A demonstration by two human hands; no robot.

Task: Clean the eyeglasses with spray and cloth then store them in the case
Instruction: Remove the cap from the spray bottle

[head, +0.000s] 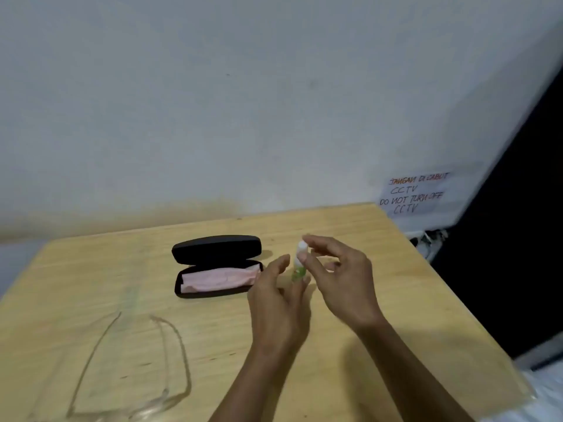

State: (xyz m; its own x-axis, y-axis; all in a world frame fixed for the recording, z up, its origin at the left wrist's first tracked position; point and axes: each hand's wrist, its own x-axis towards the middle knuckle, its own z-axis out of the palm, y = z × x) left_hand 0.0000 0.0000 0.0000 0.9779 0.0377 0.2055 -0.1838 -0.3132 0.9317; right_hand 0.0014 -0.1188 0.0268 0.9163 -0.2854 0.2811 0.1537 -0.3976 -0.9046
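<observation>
Both hands met over the middle of the pale wooden table [350, 345]: the left hand [278, 296] held the small white-capped spray bottle with a green label [299, 263] upright by its lower part, fingers extended alongside it, while the right hand [341, 278] pinched the white cap between thumb and forefinger, its other fingers loosely curled. This looked like the opening step, uncapping the spray before any cleaning. At 9 o'clock from the bottle lay the open black hard-shell glasses case [216, 263], the folded pink cloth [219, 280] inside its lower half. The clear-framed eyeglasses [131, 367] rested untouched on the table at about 8 o'clock, temples unfolded, well apart from the hands. Next, presumably, the cap must come off and be set down, and one hand freed to fetch the glasses. Both forearms reached in from 5 o'clock, wrists slightly raised.
</observation>
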